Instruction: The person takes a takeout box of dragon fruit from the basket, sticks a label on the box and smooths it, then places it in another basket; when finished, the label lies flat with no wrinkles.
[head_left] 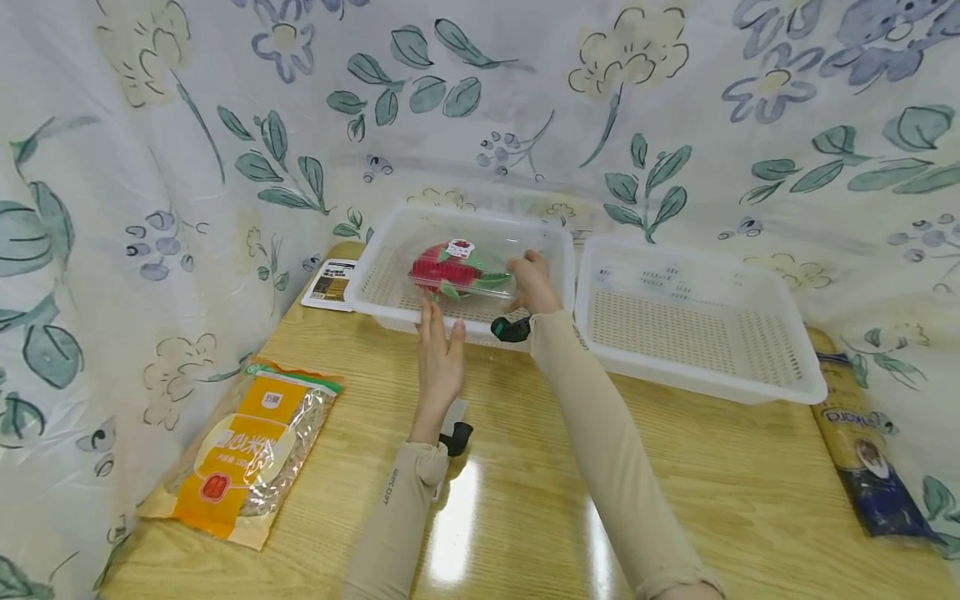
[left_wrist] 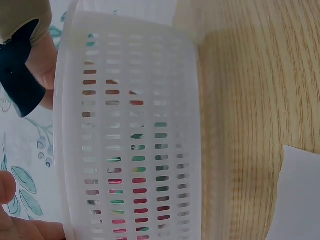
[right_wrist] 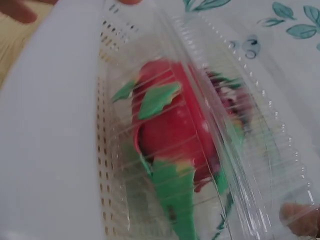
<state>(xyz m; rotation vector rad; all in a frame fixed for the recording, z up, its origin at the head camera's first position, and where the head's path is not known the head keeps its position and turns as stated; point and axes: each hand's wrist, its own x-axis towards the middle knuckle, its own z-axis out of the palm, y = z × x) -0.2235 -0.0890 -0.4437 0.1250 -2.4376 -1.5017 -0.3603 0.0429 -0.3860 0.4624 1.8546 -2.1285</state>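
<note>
A clear plastic clamshell box with a red and green dragon fruit inside is in the left white basket. A white label is on its lid. My right hand grips the right end of the box; in the right wrist view one fingertip shows at that end. My left hand reaches over the basket's front rim with fairly straight fingers near the box's front edge. Whether they touch the box I cannot tell. Through the basket's slots, the left wrist view shows the fruit's red and green.
A second white basket stands to the right. An orange and clear food bag lies at the left, a yellow and blue packet at the right. A white and brown packet sits beside the left basket. Patterned curtain hangs behind.
</note>
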